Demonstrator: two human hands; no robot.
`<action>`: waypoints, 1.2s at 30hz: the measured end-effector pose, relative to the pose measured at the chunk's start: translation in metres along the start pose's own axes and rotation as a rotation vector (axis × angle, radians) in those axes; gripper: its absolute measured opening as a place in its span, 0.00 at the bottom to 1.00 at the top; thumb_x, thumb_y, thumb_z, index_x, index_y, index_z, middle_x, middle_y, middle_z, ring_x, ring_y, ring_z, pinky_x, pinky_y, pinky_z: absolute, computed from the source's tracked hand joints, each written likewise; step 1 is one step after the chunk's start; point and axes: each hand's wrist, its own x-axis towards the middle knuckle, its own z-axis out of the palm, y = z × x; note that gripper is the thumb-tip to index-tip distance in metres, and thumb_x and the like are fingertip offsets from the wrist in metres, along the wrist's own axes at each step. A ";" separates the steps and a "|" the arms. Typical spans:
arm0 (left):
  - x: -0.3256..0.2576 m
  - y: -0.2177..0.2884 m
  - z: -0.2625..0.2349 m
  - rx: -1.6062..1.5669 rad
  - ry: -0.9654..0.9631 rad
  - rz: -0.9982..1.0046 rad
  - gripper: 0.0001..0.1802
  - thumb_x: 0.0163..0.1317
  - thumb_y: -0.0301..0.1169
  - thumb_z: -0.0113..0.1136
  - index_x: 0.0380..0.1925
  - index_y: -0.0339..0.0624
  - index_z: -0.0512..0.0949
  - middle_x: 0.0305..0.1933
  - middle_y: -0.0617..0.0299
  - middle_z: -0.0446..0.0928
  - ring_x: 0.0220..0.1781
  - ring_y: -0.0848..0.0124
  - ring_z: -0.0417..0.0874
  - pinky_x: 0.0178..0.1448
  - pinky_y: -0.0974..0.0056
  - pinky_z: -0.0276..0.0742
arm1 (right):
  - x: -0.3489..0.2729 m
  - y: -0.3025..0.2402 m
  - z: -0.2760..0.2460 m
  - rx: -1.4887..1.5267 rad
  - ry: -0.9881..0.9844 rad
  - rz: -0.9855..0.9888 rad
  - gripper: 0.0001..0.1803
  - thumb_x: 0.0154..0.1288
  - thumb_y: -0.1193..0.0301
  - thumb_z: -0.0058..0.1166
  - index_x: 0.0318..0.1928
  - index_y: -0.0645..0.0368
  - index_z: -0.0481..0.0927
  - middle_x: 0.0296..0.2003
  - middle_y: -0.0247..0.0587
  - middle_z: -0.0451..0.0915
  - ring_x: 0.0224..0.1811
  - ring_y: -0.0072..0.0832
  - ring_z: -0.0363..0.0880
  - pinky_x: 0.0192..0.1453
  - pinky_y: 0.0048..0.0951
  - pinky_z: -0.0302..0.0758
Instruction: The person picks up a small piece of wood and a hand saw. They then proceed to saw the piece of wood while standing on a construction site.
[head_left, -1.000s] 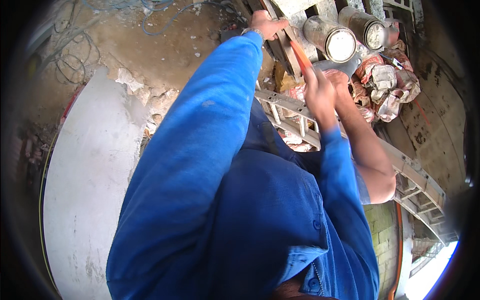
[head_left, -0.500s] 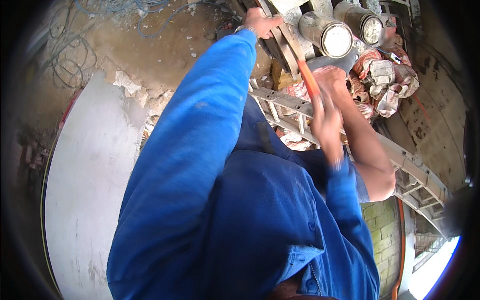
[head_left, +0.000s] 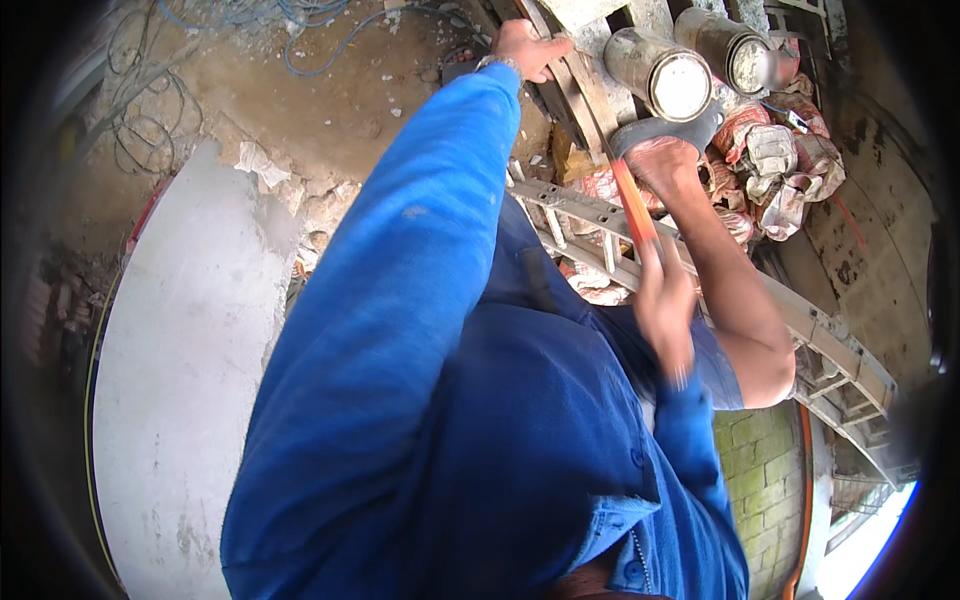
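Two drums (head_left: 690, 65) lie above the ladder (head_left: 700, 270), sacks (head_left: 780, 170) right.

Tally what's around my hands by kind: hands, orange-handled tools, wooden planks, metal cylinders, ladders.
Hands: 2, left hand, right hand
Orange-handled tool: 1
Wooden plank: 1
Metal cylinders: 2
Ladder: 1
Total: 7

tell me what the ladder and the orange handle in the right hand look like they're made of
The pale grey ladder looks like aluminium: dull metallic rails and rungs, scuffed. The thin orange handle held by the right hand could be fibreglass, plastic or painted wood; motion blur hides its surface, so this stays uncertain.
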 end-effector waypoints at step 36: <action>0.018 -0.020 0.003 -0.057 -0.028 0.021 0.26 0.52 0.38 0.80 0.35 0.28 0.76 0.41 0.50 0.82 0.36 0.60 0.89 0.36 0.56 0.92 | 0.149 -0.015 0.082 -0.115 0.110 -0.176 0.22 0.76 0.52 0.48 0.47 0.59 0.80 0.33 0.68 0.82 0.41 0.67 0.81 0.45 0.58 0.79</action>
